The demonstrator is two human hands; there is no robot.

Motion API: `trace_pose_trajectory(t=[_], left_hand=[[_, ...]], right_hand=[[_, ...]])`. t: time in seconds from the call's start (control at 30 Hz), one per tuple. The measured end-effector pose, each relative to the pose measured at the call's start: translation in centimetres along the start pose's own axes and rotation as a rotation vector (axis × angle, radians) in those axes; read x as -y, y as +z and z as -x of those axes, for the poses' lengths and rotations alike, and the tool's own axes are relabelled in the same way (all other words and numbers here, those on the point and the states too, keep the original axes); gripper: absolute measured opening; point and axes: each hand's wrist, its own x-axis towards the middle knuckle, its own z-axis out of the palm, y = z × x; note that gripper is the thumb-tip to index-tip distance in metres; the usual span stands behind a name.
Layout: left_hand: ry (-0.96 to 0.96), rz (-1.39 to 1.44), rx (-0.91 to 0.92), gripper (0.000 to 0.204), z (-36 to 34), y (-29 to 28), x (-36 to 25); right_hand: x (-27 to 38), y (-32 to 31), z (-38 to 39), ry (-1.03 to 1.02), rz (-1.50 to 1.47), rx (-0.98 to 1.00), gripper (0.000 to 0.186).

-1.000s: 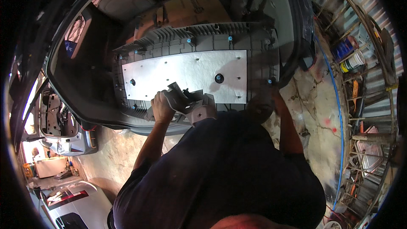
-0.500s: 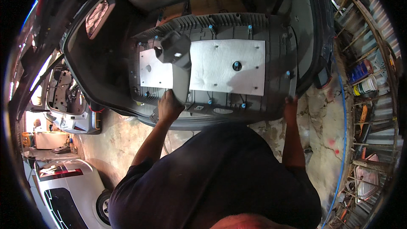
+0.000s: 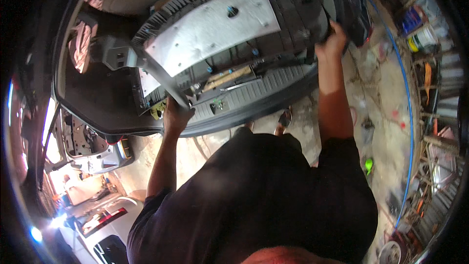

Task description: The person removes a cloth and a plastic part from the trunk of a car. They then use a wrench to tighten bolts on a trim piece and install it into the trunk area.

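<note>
My left hand [image 3: 175, 116] is closed around the lower end of a grey plastic trim piece [image 3: 119, 57], which slants up to the left across a large dark trim panel [image 3: 298, 24]. My right hand [image 3: 332, 44] grips that panel's right end with curled fingers. The panel has a white felt sheet [image 3: 205, 32] and several blue clips on its exposed face, and sits raised at a slant inside a car's rear opening. Below it show the ribbed sill plate [image 3: 261, 85] and a long light-brown strip [image 3: 227, 78]. Some of this is blurred by motion.
A blue hose [image 3: 408, 98] runs along the floor at right, beside a white bucket [image 3: 422, 39], a bright green object [image 3: 369, 165] and cluttered shelving. At left stand a stripped vehicle body [image 3: 90, 144] and a white car [image 3: 112, 220]. My sandalled foot [image 3: 284, 120] shows below the bumper.
My right hand has risen with the panel's right end, exposing the sill beneath. The trim piece in my left hand now leans further left. My view has also shifted and turned.
</note>
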Motion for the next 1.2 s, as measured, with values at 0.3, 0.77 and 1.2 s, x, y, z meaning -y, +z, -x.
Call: trace_pose_trajectory(t=[0.3, 0.77, 1.2], left_hand=[[0.203, 0.094, -0.099, 0.068, -4.1, 5.9, 1.9], [0.253, -0.101, 0.029, 0.038, -5.7, 9.3, 3.4], [0.206, 0.073, 0.371, 0.073, -6.4, 5.6, 3.5]], right_hand=[[-2.5, -2.4, -3.4, -0.072, -0.065, 0.175, 0.045], [-25.2, -21.0, 3.9, 0.046, 1.782, 0.533, 0.031], [-33.4, -21.9, 7.9, -0.444, 2.117, 0.603, 0.032]])
